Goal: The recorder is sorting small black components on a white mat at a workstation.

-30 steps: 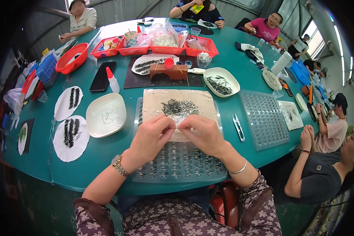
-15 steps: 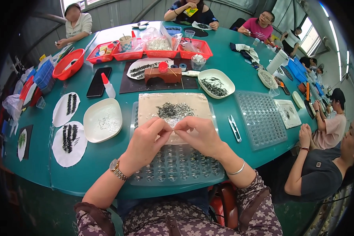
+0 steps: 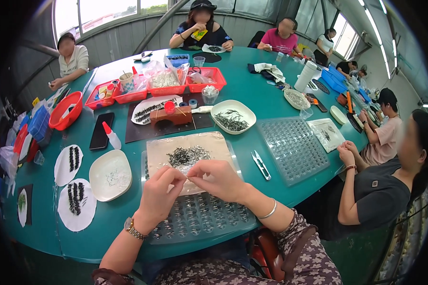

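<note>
My left hand (image 3: pixel 160 194) and my right hand (image 3: pixel 218 179) meet fingertip to fingertip above the near edge of a beige sheet (image 3: pixel 159 146). Both are closed in a pinch; whatever lies between the fingertips is too small to make out. Just beyond them, a heap of dark slivers (image 3: pixel 179 156) and paler silvery bits (image 3: pixel 199 153) rests on the sheet. Under the sheet is a clear plastic tray (image 3: pixel 199 222) with rows of round hollows. Left of my hands sits a square cream dish (image 3: pixel 110 164) with whitish bits; to the right lie small thread snips (image 3: pixel 260 165).
Left stand white ovals with dark rows (image 3: pixel 77 206), a phone (image 3: pixel 102 130) and a red-capped bottle (image 3: pixel 111 137). Beyond are a dish of dark slivers (image 3: pixel 246 111), a brown block (image 3: pixel 173 115) and red baskets (image 3: pixel 169 90). At right, another clear tray (image 3: pixel 295 149) and a seated person (image 3: pixel 375 190).
The view has tilted up and turned right, so the table's things appear further left. My hands stay together in the same pinch.
</note>
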The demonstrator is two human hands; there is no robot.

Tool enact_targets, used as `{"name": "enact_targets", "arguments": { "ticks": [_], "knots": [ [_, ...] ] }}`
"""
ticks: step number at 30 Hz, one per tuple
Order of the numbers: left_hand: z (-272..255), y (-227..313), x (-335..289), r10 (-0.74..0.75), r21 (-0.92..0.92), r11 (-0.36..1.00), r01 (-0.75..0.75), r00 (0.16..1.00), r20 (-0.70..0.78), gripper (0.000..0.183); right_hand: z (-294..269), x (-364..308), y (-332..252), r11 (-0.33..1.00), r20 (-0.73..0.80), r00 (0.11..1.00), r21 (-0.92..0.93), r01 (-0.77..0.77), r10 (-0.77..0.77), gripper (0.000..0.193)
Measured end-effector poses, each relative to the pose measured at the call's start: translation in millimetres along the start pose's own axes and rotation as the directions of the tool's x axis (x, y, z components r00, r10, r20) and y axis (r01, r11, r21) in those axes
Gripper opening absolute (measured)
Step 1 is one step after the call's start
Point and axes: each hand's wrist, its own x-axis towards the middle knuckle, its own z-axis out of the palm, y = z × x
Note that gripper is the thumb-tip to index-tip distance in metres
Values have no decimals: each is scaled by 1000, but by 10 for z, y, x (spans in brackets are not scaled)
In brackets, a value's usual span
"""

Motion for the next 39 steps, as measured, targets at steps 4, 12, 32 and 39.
{"name": "enact_targets", "arguments": {
  "ticks": [4, 12, 32, 39],
  "knots": [
    [65, 24, 103, -70, -96, 993, 72, 997, 18, 17, -129, 0, 35, 999, -10, 1000, 25, 21, -21, 4],
    [237, 234, 207, -131, -178, 975, 130, 991, 3, 15, -384, -30, 143, 984, 53, 996, 163, -78, 71, 3],
    [-99, -257, -362, 245, 95, 965, -243, 970, -11, 11, 372, -106, 233, 783, 244, 952, 549, -294, 186, 5],
    [-173, -176, -634, 215, 366, 911, -191, 976, -25, 15, 623, -258, 142, 967, 134, 982, 200, -158, 132, 7]
  ]
}}
